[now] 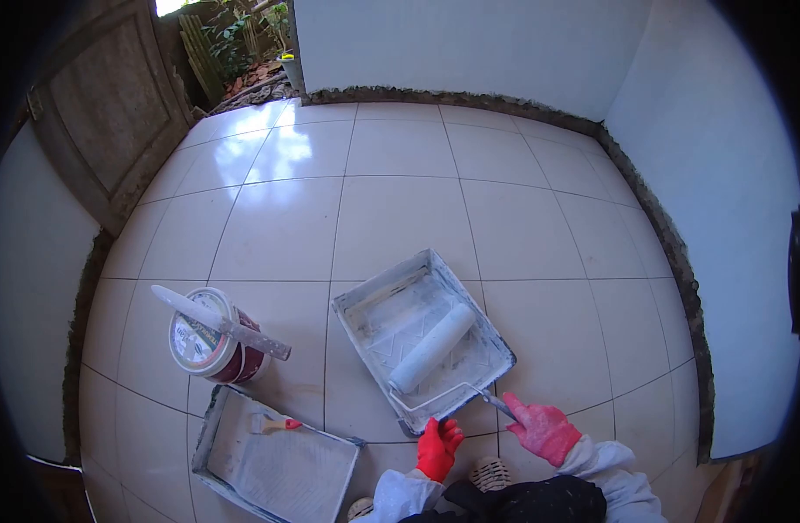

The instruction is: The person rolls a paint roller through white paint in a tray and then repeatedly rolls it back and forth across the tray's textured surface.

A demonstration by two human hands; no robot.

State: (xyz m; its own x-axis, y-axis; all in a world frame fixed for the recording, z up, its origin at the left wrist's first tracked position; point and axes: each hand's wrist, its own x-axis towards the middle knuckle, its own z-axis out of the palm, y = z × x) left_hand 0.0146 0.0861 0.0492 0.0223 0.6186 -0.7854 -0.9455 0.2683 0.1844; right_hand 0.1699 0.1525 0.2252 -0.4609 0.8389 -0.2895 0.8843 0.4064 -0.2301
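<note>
My right hand [544, 429], in a pinkish-red glove, is closed around the dark handle [497, 403] of a paint roller. The roller's pale cylinder [432, 347] lies slantwise in a paint-smeared tray [374, 301], its bent wire frame reaching over the tray's near edge. My left hand [440, 450], in a brighter red glove, is close to that tray's near corner, its fingers curled in with nothing seen in them. White, paint-spotted sleeves [407, 495] cover both arms.
A second tray [286, 471], at lower left, holds a paintbrush [273, 424] with a red-tipped handle. Left of the first tray stands a paint bucket [247, 356] with a scraper-like tool [221, 322] across its lid. Walls [469, 48] border the tiled floor; a wooden door [103, 96] stands at upper left.
</note>
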